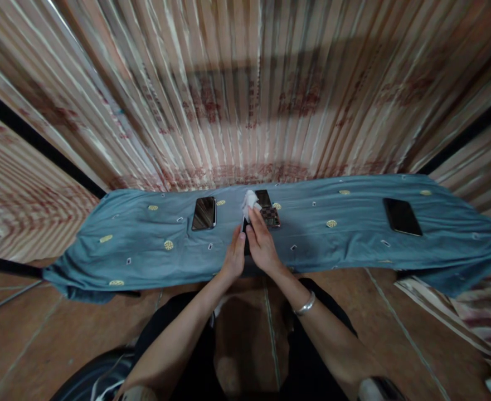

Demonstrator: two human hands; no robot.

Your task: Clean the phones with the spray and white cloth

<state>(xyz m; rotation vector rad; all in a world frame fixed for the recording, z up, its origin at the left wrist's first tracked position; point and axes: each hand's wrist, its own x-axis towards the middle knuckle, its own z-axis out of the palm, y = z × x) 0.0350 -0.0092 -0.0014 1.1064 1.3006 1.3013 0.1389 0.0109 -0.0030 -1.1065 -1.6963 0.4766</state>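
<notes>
Here, we hold a slim, dark, flat device with a pale edge [246, 223] between our hands, near the middle of the front edge of the bench, which is covered by a blue cloth with yellow and white motifs [312, 245]. Our left hand [234, 255] grips its left side, thumb along the edge; its other fingers are mostly hidden, so we cannot tell how they bend. Our right hand [262, 245] has its fingers stretched forward, close together, holding a crumpled white tissue [251, 204] at the far end of the device. We cannot tell whether the device touches the cloth.

Our hands and the tissue cover much of the device. Just beyond them lies a black, glossy rectangular object [263, 197], partly blocked by the tissue, with a small checkered dark item [271, 216] at its nearer end. A black, shiny phone [204, 213] lies to the left, well apart from our hands, and a black rectangular tablet-like device [402, 216] lies far to the right. A pleated beige curtain with reddish print [249, 100] hangs behind the bench, and a silver bracelet [306, 304] circles our right wrist.
</notes>
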